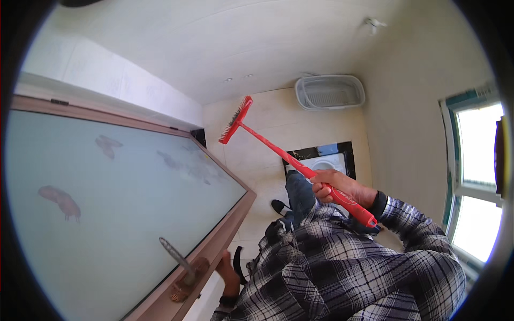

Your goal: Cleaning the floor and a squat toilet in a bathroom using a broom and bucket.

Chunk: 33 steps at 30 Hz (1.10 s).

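My right hand (335, 185) is wrapped around the red handle of a long-handled floor brush (277, 149). The brush is held in the air, its bristled head pointing away from me and its looped end near my wrist. Low in the view, my left hand (229, 272) is at the edge of a wood-framed door (231, 224), beside the lever handle (176, 257). The door's frame hides part of those fingers, so their grip is unclear. Frosted glass (120, 200) with reddish and grey printed shapes fills the door.
A squat toilet (339, 160) with a black border is set in the tiled floor (257, 158), partly behind my leg and arm. A translucent plastic tub (331, 92) stands against the far wall. To the right is a window (476, 168); a tap (373, 25) juts from the wall.
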### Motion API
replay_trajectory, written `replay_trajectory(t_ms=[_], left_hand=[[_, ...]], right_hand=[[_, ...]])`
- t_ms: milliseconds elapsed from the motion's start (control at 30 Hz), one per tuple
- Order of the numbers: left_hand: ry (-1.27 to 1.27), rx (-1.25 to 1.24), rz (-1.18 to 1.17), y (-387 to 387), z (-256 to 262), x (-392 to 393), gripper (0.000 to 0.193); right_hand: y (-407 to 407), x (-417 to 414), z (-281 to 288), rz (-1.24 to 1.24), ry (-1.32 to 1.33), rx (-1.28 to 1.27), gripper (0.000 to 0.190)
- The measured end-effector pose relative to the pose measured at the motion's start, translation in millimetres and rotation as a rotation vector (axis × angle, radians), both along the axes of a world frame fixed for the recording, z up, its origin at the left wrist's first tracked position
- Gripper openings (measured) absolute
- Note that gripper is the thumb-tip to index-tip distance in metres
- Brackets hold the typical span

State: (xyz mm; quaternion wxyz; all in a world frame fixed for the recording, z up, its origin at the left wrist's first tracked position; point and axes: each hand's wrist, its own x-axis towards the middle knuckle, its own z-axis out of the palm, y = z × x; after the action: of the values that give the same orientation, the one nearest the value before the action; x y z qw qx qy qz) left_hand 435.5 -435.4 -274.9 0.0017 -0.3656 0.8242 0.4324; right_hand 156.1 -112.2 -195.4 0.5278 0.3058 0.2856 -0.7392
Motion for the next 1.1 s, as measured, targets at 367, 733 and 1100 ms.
replay_trajectory(t_ms=[367, 733, 1100], left_hand=[[0.118, 0.44, 0.927, -48.8, -54.5, 152.7, 0.05], [0.151, 1.565, 0.303, 40.0, -142.7, -233.5, 0.054], [0.082, 1.311, 0.553, 67.2, -197.5, -324.3, 0.013]], right_hand=[[-65.2, -29.2, -8.1, 0.365, 0.227, 0.042, 0.011], [-94.5, -32.2, -8.2, 0.557, 0.304, 0.185, 0.009], [-59.7, -12.2, -12.2, 0.575, 0.322, 0.28, 0.008]])
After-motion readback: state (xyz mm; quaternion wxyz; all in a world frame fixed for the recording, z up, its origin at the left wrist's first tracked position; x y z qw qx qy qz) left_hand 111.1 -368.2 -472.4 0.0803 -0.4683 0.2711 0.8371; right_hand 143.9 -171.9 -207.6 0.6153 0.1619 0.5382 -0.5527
